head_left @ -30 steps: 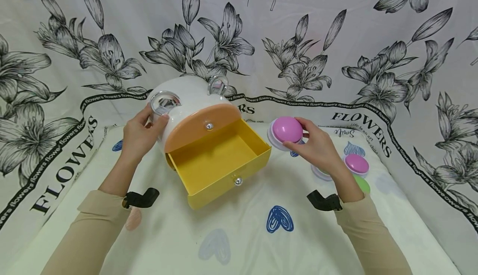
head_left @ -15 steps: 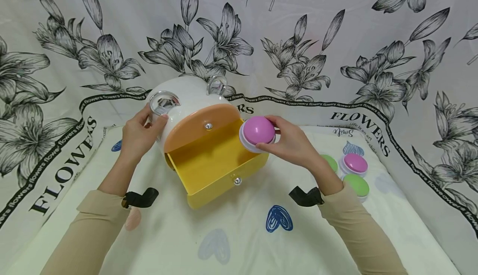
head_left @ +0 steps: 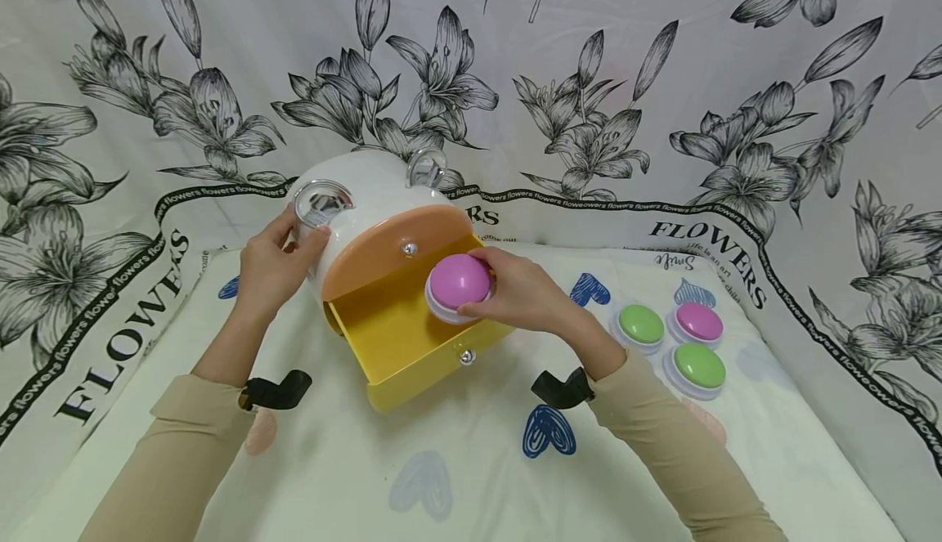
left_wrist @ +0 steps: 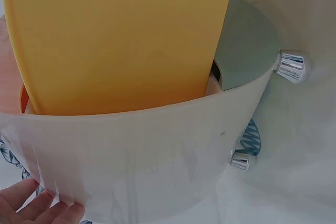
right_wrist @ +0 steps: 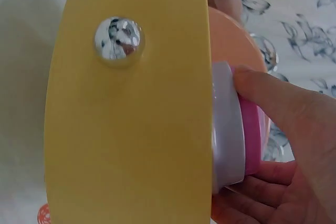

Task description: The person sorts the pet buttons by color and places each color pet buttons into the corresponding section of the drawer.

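Note:
A round push button (head_left: 459, 282) with a pink dome and a white base is above the pulled-out yellow drawer (head_left: 386, 325). My right hand (head_left: 526, 293) holds it by the side, between thumb and fingers. In the right wrist view the drawer's front panel (right_wrist: 131, 129) partly hides the white base. The drawer belongs to a white rounded drawer box (head_left: 375, 186) with an orange upper front and clear round eyes. My left hand (head_left: 275, 264) grips the box's left side near one eye. In the left wrist view its fingertips (left_wrist: 44, 205) touch the white shell (left_wrist: 136, 166).
On the right of the cloth lie two green push buttons, one at the back (head_left: 641, 325) and one nearer (head_left: 699, 366), beside another pink push button (head_left: 699, 323). A flower-printed curtain (head_left: 574, 100) hangs behind. The drawer has a silver knob (head_left: 467, 357).
My right hand has carried the pink push button leftward, from beside the drawer to over its inside. The push buttons on the right have come into fuller view. My left hand has stayed on the box.

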`<state>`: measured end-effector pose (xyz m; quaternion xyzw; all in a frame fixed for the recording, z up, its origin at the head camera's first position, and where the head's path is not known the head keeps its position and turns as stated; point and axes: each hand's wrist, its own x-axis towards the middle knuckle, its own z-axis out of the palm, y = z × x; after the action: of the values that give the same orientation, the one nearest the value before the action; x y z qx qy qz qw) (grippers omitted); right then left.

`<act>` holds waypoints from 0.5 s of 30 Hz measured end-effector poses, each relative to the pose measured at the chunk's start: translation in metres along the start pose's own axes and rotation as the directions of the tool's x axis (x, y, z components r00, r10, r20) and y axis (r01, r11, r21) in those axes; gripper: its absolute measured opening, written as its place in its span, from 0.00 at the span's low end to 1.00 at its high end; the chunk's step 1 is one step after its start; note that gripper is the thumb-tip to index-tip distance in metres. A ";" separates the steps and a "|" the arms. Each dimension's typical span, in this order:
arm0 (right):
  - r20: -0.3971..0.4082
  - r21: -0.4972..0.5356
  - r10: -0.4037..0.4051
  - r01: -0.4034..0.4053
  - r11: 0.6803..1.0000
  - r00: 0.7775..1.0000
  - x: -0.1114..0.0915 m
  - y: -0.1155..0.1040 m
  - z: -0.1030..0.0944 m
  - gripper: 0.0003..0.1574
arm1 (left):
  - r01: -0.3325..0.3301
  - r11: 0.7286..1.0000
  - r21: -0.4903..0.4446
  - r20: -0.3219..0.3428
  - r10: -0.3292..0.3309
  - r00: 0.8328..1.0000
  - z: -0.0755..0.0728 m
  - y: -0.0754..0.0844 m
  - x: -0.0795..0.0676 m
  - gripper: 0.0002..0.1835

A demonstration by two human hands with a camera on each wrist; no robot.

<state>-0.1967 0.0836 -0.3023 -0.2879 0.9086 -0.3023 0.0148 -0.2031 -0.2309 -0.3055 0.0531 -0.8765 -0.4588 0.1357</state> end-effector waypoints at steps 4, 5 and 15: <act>0.054 -0.026 -0.016 0.017 1.000 0.998 0.008 -0.006 0.009 0.42 | -0.004 1.000 0.002 -0.003 0.004 1.000 0.000 -0.001 0.000 0.39; 0.066 -0.036 -0.022 0.025 0.999 0.998 0.010 -0.008 0.011 0.42 | -0.004 1.000 0.002 -0.003 0.004 1.000 0.000 -0.001 0.000 0.39; 0.176 -0.075 -0.049 0.063 0.995 0.983 0.023 -0.025 0.027 0.41 | -0.003 1.000 -0.005 -0.003 0.003 1.000 0.000 0.000 -0.001 0.39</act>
<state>-0.1978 0.0407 -0.3068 -0.3391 0.9066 -0.2397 0.0741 -0.2024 -0.2313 -0.3057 0.0523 -0.8752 -0.4607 0.1379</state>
